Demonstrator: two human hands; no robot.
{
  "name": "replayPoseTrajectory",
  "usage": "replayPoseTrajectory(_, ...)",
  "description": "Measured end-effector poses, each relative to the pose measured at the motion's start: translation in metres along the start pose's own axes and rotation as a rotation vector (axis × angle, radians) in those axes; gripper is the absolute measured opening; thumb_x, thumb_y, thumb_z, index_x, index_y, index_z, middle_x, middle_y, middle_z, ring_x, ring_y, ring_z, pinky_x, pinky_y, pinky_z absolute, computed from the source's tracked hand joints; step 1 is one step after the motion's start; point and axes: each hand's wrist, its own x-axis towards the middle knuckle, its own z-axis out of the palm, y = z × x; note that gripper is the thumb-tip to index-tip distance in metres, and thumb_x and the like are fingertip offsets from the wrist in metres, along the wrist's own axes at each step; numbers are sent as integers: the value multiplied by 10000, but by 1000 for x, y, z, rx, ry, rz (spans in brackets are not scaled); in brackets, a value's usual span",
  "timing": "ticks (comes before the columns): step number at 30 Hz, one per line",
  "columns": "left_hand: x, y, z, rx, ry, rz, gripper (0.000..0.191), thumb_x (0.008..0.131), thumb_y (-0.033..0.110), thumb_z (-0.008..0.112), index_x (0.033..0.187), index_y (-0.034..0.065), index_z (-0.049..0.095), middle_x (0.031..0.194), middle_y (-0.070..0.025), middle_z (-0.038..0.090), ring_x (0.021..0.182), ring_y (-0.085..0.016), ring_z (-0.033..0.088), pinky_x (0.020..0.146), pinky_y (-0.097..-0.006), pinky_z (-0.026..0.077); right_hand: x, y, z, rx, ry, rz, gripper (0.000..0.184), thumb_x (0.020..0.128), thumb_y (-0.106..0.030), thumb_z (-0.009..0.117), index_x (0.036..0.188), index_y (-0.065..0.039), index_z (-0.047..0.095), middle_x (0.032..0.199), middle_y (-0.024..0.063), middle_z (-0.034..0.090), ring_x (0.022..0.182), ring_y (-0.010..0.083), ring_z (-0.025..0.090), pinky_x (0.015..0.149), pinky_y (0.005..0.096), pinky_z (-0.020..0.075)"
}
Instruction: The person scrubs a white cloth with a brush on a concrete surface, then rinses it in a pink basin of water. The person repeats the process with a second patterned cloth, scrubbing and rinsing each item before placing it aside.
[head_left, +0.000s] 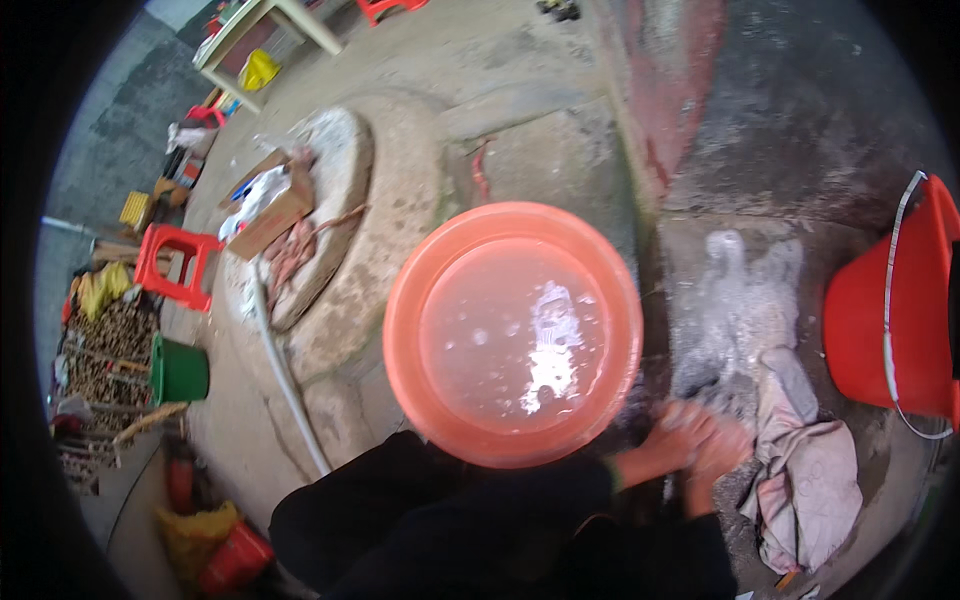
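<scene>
Both hands are close together at the lower right, over wet, sudsy dark fabric or matter on a stone slab (686, 300); motion blur hides their fingers. My left hand (671, 439) reaches in from the left, and my right hand (720, 450) overlaps it on the right. Whether either one grips anything cannot be made out. A pale, pinkish crumpled cloth (814, 472) lies just right of them. Whitish suds (735, 300) spread over the slab above the hands. To their left stands an orange plastic basin (405, 337) holding cloudy water with bubbles and a bright reflection.
A red bucket (862, 330) with a metal handle stands at the right. A round stone block (352, 247) bears a cardboard box (274, 225); a grey pipe (281, 367) leans there. Farther left are a red stool (176, 262) and a green bucket (178, 371).
</scene>
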Motion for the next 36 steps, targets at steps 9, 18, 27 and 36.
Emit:
replayPoseTrajectory(9,94,-7,-7,-91,68,-57,245,933,212,491,1099,77,608,1153,-112,614,1128,-289,553,936,-461,420,82,64,46,83,-184,178,335,1000,-266,442,1107,-5,623,1188,206,620,1074,400,571,907,493,414)
replayPoseTrajectory(18,51,-44,-92,44,-357,-55,778,700,360,830,1351,53,535,1380,-171,473,1299,-390,449,996,-539,409,61,29,-1,-227,-509,92,517,980,-448,562,1468,-289,502,1592,187,299,1437,398,315,1138,558,253)
replayPoseTrajectory(27,59,-142,-295,280,-616,-24,417,829,274,692,1194,73,673,1139,-156,696,1120,-340,641,971,-473,484,-31,17,-69,240,-386,20,650,929,-343,654,1480,-69,444,1529,286,356,1390,447,374,1151,486,285)
replayPoseTrajectory(36,-50,-238,-402,247,-459,-185,459,884,326,646,1259,62,641,1237,-202,649,1175,-361,602,980,-453,482,-227,83,-179,3,-644,472,599,932,-355,602,1436,-52,485,1431,220,513,1330,395,472,1102,459,354)
